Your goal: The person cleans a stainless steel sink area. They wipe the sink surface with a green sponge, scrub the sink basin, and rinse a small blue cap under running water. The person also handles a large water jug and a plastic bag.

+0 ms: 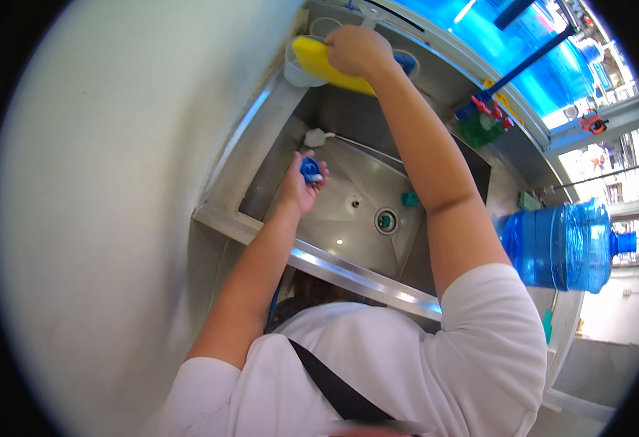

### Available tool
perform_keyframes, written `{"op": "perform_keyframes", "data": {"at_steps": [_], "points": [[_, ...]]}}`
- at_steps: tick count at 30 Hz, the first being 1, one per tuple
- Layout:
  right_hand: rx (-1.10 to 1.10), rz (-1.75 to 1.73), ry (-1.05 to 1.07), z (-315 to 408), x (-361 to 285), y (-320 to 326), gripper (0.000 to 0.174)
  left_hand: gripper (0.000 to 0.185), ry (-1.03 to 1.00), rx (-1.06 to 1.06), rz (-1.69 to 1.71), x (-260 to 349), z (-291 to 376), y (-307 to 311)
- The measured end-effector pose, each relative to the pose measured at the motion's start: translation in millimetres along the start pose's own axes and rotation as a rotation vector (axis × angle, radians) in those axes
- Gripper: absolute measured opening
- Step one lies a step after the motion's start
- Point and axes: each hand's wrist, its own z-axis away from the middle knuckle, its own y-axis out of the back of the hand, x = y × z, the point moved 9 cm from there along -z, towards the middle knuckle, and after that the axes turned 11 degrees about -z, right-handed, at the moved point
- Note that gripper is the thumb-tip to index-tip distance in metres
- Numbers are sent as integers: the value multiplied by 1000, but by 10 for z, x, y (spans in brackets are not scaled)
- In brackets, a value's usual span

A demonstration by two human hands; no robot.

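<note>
My left hand [299,188] is palm up over the left part of a stainless steel sink [347,180]. In its curled fingers rests a small blue plastic piece, like a cap [309,169], with a white bit at its lower edge. Stretched to the far rim, my right hand [359,52] grips a flat yellow thing [319,61], perhaps a cloth or sponge; its blur leaves the kind unsettled. Partly behind the yellow thing stands a translucent plastic tub [297,74] at the sink's back left corner.
In the sink lie a white-headed brush [315,137] with a long handle and a green piece [409,199] near the drain [386,221]. A green bottle [482,131] stands on the back right ledge. A blue water jug [565,246] lies sideways in view at right. A wall [106,191] bounds the left.
</note>
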Motion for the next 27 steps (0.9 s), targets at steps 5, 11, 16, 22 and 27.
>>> {"op": "perform_keyframes", "data": {"at_steps": [5, 11, 16, 22, 27], "points": [[-186, -220, -11, 1783, -205, -643, 30, 44, 64, -143, 171, -52, 54, -399], [298, -661, -235, 2522, 357, -1110, 39, 44, 88, -368, -23, -672, 16, -955], [187, -585, 71, 2938, 330, -1171, 42, 46, 178, -320, -20, -786, -32, -842], [318, -622, -162, 2853, 839, -1089, 42, 42, 211, -414, -98, -1035, -45, -973], [460, -1024, -578, 3030, 1328, -1203, 43, 40, 295, -333, -243, -1098, -13, -938]]}}
